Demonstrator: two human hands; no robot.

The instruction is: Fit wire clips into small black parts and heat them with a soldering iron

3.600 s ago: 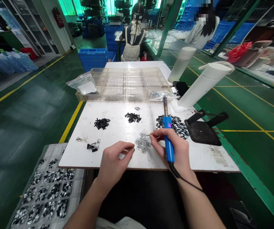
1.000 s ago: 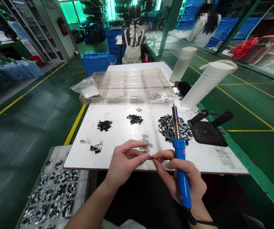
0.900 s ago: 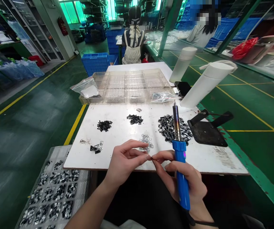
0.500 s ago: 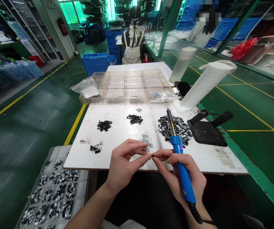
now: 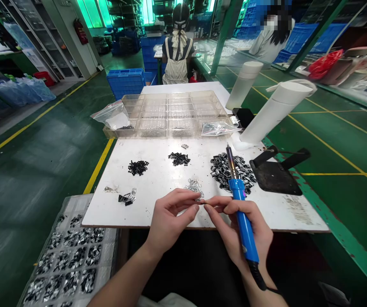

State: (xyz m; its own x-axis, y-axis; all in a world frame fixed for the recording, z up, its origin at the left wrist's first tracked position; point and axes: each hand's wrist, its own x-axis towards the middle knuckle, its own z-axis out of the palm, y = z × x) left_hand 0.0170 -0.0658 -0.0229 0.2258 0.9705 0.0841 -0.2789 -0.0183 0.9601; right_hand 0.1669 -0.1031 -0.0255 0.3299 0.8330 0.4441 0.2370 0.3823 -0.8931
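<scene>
My right hand (image 5: 247,221) is closed around a blue soldering iron (image 5: 246,234), whose metal tip points up and away. Its thumb and forefinger also pinch a tiny dark part (image 5: 204,203), too small to name. Facing it, my left hand (image 5: 173,217) is closed with its fingertips at the same part; its exact grip is hard to make out. Just beyond the fingertips lies a pile of small silver metal pieces (image 5: 193,186). A larger heap of black-and-silver pieces (image 5: 222,170) sits behind the iron. Two piles of small black pieces (image 5: 138,167) are farther left.
An iron stand (image 5: 276,177) is at the table's right edge. A clear compartment box (image 5: 170,115) spans the back, with plastic bags on it. White bottles (image 5: 276,111) stand at the right. A filled compartment tray (image 5: 71,256) is low on the left. Other people sit beyond.
My hands have risen slightly, and the left fingertips have shifted a little around the tiny part. The soldering iron stays in my right hand. The whole view has moved slightly.
</scene>
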